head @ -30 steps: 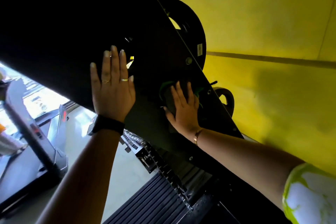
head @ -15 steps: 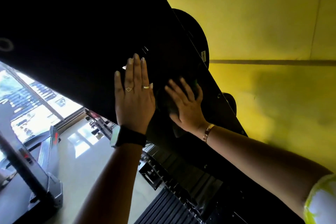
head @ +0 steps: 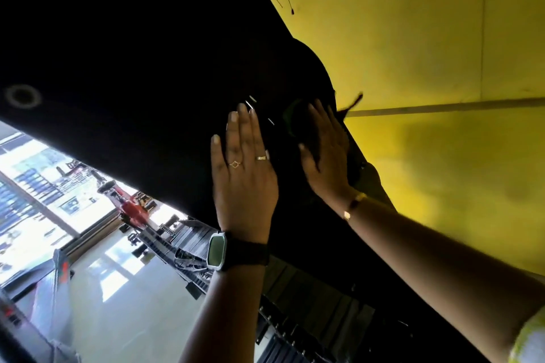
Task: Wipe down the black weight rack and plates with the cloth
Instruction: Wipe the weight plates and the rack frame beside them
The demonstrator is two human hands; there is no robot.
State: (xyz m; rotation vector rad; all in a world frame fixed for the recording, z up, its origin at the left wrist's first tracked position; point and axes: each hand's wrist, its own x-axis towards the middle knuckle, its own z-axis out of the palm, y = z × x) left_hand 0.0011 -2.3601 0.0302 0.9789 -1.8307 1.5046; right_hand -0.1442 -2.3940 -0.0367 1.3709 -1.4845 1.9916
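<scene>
The black weight rack (head: 141, 47) fills the upper left as a dark slanted panel. A black weight plate (head: 314, 68) shows as a dark curve behind it against the yellow wall. My left hand (head: 244, 174) lies flat on the panel, fingers straight, holding nothing. To its right, my right hand (head: 327, 153) presses a dark green cloth (head: 295, 118) against the rack near its right edge. Most of the cloth is hidden under the palm.
A yellow wall (head: 427, 68) with a grey stripe runs behind the rack. Below lie black floor mats (head: 309, 303) and a glossy pale floor (head: 124, 298). A treadmill (head: 35, 303) stands at the lower left, red gym equipment (head: 132, 206) farther back by bright windows.
Both hands have slid upward along the rack panel, the right one carrying the cloth toward the plate's edge. The view has tilted further up.
</scene>
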